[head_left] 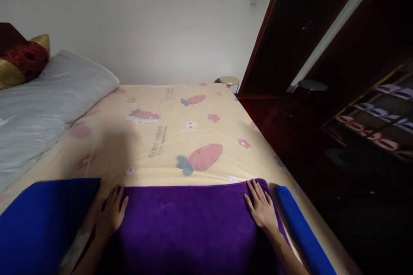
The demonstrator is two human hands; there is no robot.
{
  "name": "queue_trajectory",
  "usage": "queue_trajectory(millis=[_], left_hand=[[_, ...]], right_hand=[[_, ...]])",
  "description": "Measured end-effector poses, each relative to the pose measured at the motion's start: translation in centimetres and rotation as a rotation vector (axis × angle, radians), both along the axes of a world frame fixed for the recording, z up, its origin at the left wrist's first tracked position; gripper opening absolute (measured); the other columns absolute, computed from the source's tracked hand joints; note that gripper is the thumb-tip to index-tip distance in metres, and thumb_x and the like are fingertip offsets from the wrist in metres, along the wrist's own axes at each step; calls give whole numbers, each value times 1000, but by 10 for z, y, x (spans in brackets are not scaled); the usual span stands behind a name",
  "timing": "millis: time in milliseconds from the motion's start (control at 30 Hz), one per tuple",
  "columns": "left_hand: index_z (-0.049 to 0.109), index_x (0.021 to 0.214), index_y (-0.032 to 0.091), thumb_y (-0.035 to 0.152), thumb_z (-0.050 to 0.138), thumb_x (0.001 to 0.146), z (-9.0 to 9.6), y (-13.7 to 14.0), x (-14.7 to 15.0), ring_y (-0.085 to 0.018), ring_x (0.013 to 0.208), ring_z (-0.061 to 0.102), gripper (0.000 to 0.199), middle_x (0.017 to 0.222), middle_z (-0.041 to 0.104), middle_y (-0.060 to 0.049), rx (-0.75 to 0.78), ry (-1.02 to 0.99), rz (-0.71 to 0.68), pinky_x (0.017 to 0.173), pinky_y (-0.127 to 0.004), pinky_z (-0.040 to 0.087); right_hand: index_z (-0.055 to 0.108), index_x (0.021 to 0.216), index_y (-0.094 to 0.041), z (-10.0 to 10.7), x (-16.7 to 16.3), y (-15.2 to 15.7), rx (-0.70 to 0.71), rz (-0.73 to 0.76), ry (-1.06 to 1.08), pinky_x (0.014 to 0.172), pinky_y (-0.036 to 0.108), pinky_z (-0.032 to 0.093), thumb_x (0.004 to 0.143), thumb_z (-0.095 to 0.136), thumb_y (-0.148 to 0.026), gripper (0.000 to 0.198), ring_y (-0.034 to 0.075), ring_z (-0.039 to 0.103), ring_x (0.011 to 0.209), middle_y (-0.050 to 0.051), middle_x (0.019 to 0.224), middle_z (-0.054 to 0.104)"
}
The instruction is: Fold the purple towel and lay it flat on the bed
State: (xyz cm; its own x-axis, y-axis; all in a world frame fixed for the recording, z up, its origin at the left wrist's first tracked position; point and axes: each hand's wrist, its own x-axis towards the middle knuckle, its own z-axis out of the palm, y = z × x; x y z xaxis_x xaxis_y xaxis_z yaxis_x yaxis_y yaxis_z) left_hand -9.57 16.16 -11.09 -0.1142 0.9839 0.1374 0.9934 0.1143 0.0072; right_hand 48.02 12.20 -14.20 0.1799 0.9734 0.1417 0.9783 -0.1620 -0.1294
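Note:
A purple towel (pixel 187 223) lies spread flat on the near part of a bed with a yellow carrot-print sheet (pixel 180 137). My left hand (pixel 111 212) rests flat, fingers apart, on the towel's far left corner. My right hand (pixel 261 206) lies flat on the far right corner, fingers spread. A blue towel (pixel 41 223) lies just left of the purple one, beside my left forearm. A rolled blue towel (pixel 301 232) sits to the right of my right wrist, near the bed's edge.
A grey pillow (pixel 48 103) and a red-and-gold cushion (pixel 22 62) lie at the far left. Dark wooden furniture with glass (pixel 338 73) stands close along the bed's right side. A small round stool (pixel 228 80) stands by the far wall.

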Motion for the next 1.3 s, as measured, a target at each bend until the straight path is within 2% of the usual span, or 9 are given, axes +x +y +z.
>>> queue_trajectory(millis=[200,333,433,500,633,767,867,1100,1300], left_hand=[[26,146,15,38,17,94,11,-2,27,-27,143,33,58,153,40,-14,36,25,40,114,-57,30],[7,148,21,30,21,95,12,-17,128,-20,146,28,55,157,33,-8,167,3,-230,117,-50,27],[5,147,26,28,23,95,4,-28,213,-15,144,32,55,156,34,-1,56,-65,-510,116,-42,33],[8,147,27,27,24,95,-1,-29,236,-15,142,35,54,155,36,-2,-5,-102,-570,115,-41,35],[19,146,35,42,25,95,0,-16,169,-19,144,31,52,157,31,0,-90,-116,-398,116,-51,31],[22,147,22,41,19,94,-3,-7,47,-25,146,27,56,159,29,-10,-57,-37,31,115,-56,29],[20,148,21,45,20,93,-8,-6,1,-26,148,23,60,158,31,-11,-47,-9,42,118,-57,22],[19,148,21,44,17,92,4,-6,21,-23,148,22,61,160,25,-8,-107,-29,53,119,-56,19],[28,145,25,50,19,88,-18,-73,11,-21,142,37,63,154,38,-3,57,-1,-133,115,-47,32]], right_hand=[[31,145,-17,10,-2,5,21,-11,32,117,50,25,92,17,-58,69,25,29,144,12,154,34],[25,147,-21,23,-78,5,68,50,57,116,50,28,94,20,-51,61,25,26,145,9,155,33],[19,148,-30,24,-160,3,39,411,128,117,42,28,96,24,-38,52,17,26,144,0,156,30],[18,148,-29,21,-186,4,8,525,168,116,40,31,96,27,-35,53,17,30,143,1,154,33],[27,145,-31,15,-122,10,-56,462,143,116,45,30,94,32,-45,53,19,30,143,1,155,32],[28,146,-17,5,-5,7,-19,-19,58,117,50,27,92,26,-53,65,25,23,145,12,155,32],[23,147,-15,-5,31,2,-21,-8,46,118,45,26,92,22,-56,69,23,19,147,10,157,28],[29,146,-13,-5,12,7,-2,-35,2,117,50,27,91,18,-60,73,26,24,145,12,155,32],[22,148,-23,-8,-15,-61,142,88,-4,115,48,34,91,31,-58,68,24,29,143,7,155,32]])
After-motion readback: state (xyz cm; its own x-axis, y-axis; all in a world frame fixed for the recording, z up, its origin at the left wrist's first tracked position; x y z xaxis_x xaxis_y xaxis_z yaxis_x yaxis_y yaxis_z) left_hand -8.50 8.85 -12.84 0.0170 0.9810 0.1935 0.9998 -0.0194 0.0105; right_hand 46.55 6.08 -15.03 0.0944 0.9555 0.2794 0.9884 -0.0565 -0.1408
